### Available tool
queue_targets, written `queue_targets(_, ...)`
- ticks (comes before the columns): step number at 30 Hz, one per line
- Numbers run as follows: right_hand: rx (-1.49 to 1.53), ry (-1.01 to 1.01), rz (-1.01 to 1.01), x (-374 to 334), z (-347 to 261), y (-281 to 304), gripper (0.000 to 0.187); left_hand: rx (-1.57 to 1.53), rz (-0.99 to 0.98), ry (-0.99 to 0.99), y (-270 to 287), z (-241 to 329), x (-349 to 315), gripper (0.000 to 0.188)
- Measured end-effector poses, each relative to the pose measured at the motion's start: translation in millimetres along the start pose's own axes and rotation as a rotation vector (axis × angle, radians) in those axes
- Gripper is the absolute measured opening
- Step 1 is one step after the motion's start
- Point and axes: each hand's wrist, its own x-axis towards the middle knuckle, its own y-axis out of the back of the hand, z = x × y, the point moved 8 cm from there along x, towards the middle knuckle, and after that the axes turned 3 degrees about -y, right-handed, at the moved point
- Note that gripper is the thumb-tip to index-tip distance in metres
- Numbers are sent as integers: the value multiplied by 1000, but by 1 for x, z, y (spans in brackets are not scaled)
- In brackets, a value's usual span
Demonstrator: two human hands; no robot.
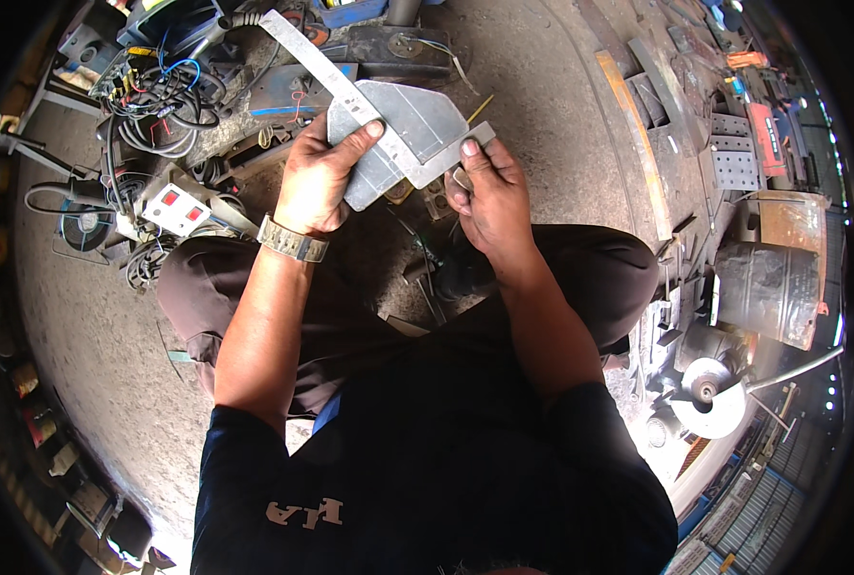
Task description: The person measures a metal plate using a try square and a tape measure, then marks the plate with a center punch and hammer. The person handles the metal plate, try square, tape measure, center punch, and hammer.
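Note:
My left hand (pixel 314 182) grips a flat grey metal plate (pixel 422 113) with angled corners, its thumb pressing a steel square (pixel 314 62) against the upper face. The square's long blade slants across the plate and sticks out beyond its far left edge. Thumb and fingers of my right hand (pixel 497 199) are closed on the square's short arm, at the plate's right side. Thin light lines run over the plate. Both pieces are held up above my lap. My right fingertips curl partly out of sight under the short arm.
Tangled cables (pixel 163 115) and a white box with red switches (pixel 175 206) lie at the left. Long flat metal strips (pixel 638 144) are on the floor at the right, near a perforated metal plate (pixel 734 153), a dented metal drum (pixel 767 287) and a round disc (pixel 710 407).

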Motion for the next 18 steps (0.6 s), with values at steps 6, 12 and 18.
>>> queue_targets(6,-3,-12,8,1,1,0,14,13,-15,3,-1,1,0,28)
queue_targets(12,-5,-42,10,1,1,-1,14,34,-27,5,-2,4,-1,30)
queue_targets(18,15,-58,37,0,0,-5,12,55,-45,-19,0,4,0,33)
